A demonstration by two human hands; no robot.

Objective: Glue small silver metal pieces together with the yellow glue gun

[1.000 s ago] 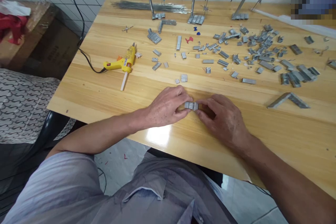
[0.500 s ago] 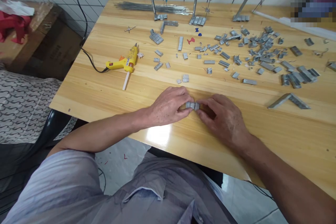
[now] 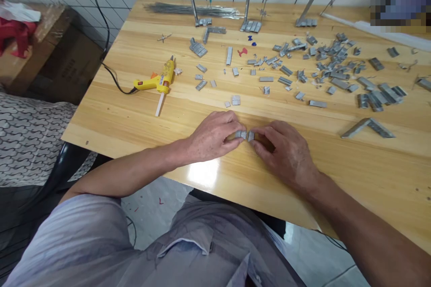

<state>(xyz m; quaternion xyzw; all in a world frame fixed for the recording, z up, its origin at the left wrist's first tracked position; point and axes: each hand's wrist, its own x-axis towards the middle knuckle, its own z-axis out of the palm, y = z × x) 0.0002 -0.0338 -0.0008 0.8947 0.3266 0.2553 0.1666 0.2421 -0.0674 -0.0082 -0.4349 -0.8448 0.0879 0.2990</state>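
My left hand [image 3: 217, 136] pinches a short silver-grey piece that looks like a block of staples [image 3: 241, 134] between thumb and forefinger, just over the wooden table. Facing it, my right hand [image 3: 286, 150] grips a smaller staple block [image 3: 251, 136] in its fingertips. A narrow gap separates the two blocks. Beyond the hands lie a small pair of joined staple blocks [image 3: 236, 100] and a tiny loose piece [image 3: 227, 104]. An L-shaped staple bar [image 3: 368, 128] rests to the right of my right hand.
A yellow glue gun [image 3: 163, 78] with a white stick lies at left, its black cord [image 3: 107, 31] running off the table. Three upright grey frames, one of them a middle frame [image 3: 248, 9], stand by thin metal rods [image 3: 158, 8]. Loose staple pieces [image 3: 338, 58] are heaped at right.
The blocks that were touching are now slightly apart, the left one drawn a little to the left. Both hands keep their pinch; the whole view has shifted slightly.
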